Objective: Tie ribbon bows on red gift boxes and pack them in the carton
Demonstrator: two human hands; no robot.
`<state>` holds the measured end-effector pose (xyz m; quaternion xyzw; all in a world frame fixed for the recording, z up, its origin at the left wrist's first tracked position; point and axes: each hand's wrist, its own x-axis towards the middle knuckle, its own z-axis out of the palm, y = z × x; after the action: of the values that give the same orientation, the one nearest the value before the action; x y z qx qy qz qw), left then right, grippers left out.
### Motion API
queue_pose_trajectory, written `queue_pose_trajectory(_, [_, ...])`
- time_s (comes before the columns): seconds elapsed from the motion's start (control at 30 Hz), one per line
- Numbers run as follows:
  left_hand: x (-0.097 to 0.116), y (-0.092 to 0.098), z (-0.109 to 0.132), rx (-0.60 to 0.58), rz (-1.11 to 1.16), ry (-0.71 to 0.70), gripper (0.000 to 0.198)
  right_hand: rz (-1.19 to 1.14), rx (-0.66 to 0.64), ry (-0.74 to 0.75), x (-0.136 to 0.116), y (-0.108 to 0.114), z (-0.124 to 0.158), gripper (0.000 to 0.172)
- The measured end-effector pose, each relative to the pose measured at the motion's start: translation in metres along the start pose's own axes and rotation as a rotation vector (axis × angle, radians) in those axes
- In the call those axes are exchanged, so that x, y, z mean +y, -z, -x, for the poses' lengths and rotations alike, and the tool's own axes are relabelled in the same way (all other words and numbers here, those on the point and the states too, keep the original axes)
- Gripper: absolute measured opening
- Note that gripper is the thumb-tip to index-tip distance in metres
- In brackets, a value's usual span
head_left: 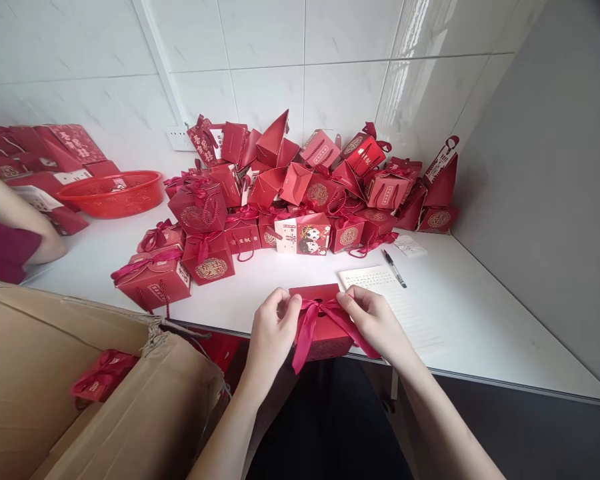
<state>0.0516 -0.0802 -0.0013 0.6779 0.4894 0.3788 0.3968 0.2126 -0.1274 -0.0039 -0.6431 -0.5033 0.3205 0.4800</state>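
Note:
A small red gift box stands at the near edge of the white table, with a dark red ribbon tied on its front and hanging down. My left hand pinches the ribbon's left loop. On the other side, my right hand pinches the right loop. Both hands are closed on the ribbon, next to the knot in the middle.
A heap of red gift boxes fills the back of the table by the tiled wall. A sheet of paper and a pen lie right of my hands. An open cardboard carton holds a red box at lower left. A red basket and another person's arm are at left.

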Motion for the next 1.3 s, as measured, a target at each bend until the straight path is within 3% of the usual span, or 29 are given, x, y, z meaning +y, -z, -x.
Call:
queue_pose_trajectory(0.13, [-0.007, -0.007, 0.009, 0.061, 0.182, 0.054, 0.033, -0.147, 0.043, -0.014, 0.005, -0.007, 0.004, 0.045])
queue_pose_trajectory(0.3, [-0.009, -0.013, 0.015, 0.110, 0.174, 0.100, 0.034, -0.385, 0.070, -0.056, 0.007, -0.014, 0.006, 0.046])
queue_pose_trajectory(0.6, [-0.011, -0.010, 0.012, 0.041, 0.099, 0.083, 0.030, -0.796, 0.015, -0.217, 0.018, -0.016, 0.004, 0.042])
queue_pose_trajectory(0.7, [-0.010, -0.011, 0.011, 0.015, 0.140, 0.095, 0.030, -0.798, -0.049, -0.262, 0.021, -0.012, -0.001, 0.043])
queue_pose_trajectory(0.77, [-0.010, -0.012, 0.010, -0.012, 0.190, 0.102, 0.031, -0.662, -0.078, -0.241, 0.022, -0.006, -0.004, 0.042])
queue_pose_trajectory(0.87, [-0.010, -0.013, 0.008, -0.041, 0.260, 0.095, 0.033, -0.275, 0.101, -0.038, 0.015, 0.004, 0.000, 0.034])
queue_pose_trajectory(0.93, [-0.011, -0.013, 0.006, -0.035, 0.281, 0.079, 0.033, 0.005, 0.274, 0.215, 0.004, 0.008, 0.010, 0.028])
queue_pose_trajectory(0.97, [-0.011, -0.013, 0.005, -0.026, 0.285, 0.067, 0.032, 0.131, 0.289, 0.355, -0.002, 0.009, 0.016, 0.028])
queue_pose_trajectory(1.03, [-0.012, -0.013, 0.002, -0.011, 0.288, 0.039, 0.031, 0.350, 0.128, 0.602, -0.014, 0.007, 0.028, 0.036])
queue_pose_trajectory(1.13, [-0.015, -0.013, 0.000, -0.015, 0.299, 0.002, 0.030, 0.583, -0.154, 0.751, -0.020, 0.000, 0.039, 0.048])
queue_pose_trajectory(1.2, [-0.017, -0.014, -0.001, -0.008, 0.300, -0.003, 0.030, 0.640, -0.138, 0.781, -0.015, -0.006, 0.040, 0.041])
queue_pose_trajectory(1.3, [-0.017, -0.017, -0.001, 0.027, 0.292, 0.004, 0.031, 0.626, 0.015, 0.886, -0.005, -0.013, 0.040, 0.022])
